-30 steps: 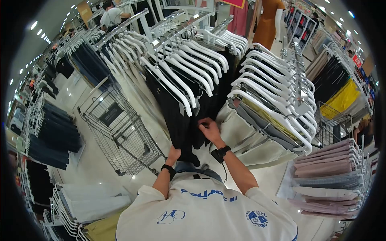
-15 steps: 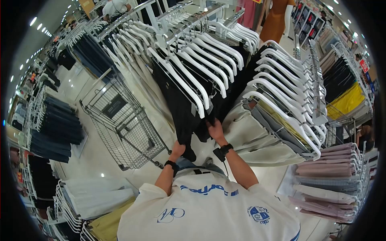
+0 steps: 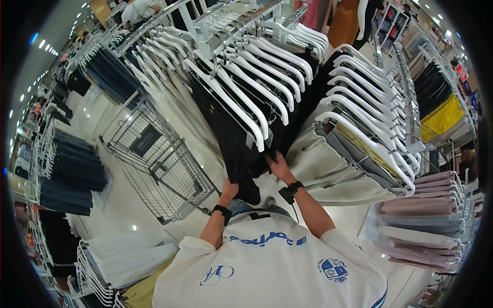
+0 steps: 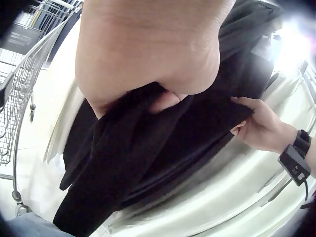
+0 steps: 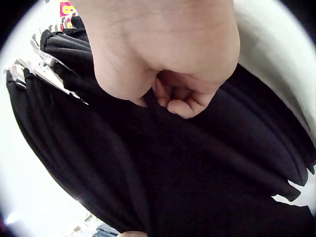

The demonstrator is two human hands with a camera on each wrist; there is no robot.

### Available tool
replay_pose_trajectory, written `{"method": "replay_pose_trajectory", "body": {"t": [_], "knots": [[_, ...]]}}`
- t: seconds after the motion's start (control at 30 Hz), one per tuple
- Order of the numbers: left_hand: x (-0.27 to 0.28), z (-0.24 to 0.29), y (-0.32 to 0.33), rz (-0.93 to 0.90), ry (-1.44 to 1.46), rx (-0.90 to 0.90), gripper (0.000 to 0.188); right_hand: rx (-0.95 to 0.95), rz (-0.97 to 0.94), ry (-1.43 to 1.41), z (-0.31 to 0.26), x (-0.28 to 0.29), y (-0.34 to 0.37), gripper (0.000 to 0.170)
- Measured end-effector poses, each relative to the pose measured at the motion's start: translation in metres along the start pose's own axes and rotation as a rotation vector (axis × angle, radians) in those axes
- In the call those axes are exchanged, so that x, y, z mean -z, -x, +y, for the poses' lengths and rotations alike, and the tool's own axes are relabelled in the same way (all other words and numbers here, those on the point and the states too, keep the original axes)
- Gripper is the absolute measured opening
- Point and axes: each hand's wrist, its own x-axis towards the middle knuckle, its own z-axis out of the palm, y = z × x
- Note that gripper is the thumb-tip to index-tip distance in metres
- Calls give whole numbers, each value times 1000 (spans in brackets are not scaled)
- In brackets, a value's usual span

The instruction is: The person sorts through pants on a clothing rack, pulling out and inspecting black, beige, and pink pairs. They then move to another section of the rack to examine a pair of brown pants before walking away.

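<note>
Black trousers (image 3: pixel 221 120) hang from white hangers (image 3: pixel 226 102) on the rack in front of me. My left hand (image 3: pixel 229 190) grips one edge low on the cloth, its fingers curled into the fabric. In the left wrist view, a length of black cloth (image 4: pixel 113 168) drapes down below that hand. Higher and to the right, my right hand (image 3: pixel 279 167) pinches another part of the black cloth between thumb and curled fingers. The right wrist view shows that pinch close up, with black fabric (image 5: pixel 173 158) spread beneath it. Between the hands the cloth is spread out.
Pale trousers (image 3: pixel 328 169) on more white hangers (image 3: pixel 359 123) hang close on the right. A wire shopping cart (image 3: pixel 159 159) stands to the left. Folded pink garments (image 3: pixel 426 200) hang at the far right, dark trousers (image 3: pixel 72 174) at the far left.
The head view has shifted, so the rack sits further right. My left hand has moved up slightly with the cloth, and the fabric between the hands is spread wider. The right hand still pinches it.
</note>
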Motion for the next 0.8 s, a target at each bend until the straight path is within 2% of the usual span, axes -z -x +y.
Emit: {"method": "replay_pose_trajectory", "body": {"t": [0.07,0.17,0.3,0.37,0.4,0.47,0.5,0.6,0.67,0.8], "knots": [[-10,-38,-17,6,-72,63,42,29,13,-44,-2,0,2,24],[-9,-16,-17,-31,-37,-59,44,10,85,43,24,2,-1,23],[-7,13,-16,-76,-39,-89,45,-52,95,44,30,4,7,23],[-2,44,-12,-118,-40,-48,47,-51,96,-122,15,-1,13,22],[-4,43,-16,-137,-43,-58,47,-51,118,-122,19,-5,14,22],[-7,36,-24,-127,33,-155,46,77,191,-101,37,-15,14,20],[-6,39,-26,-142,29,-162,46,77,209,-102,38,-16,15,20],[-1,48,-25,-152,-1,-124,44,-6,190,-68,40,-23,18,20],[2,57,-25,-185,-70,-44,42,-126,149,-47,37,-27,19,20],[9,52,-31,-268,-73,-51,42,-102,151,32,14,-43,22,22]]}}
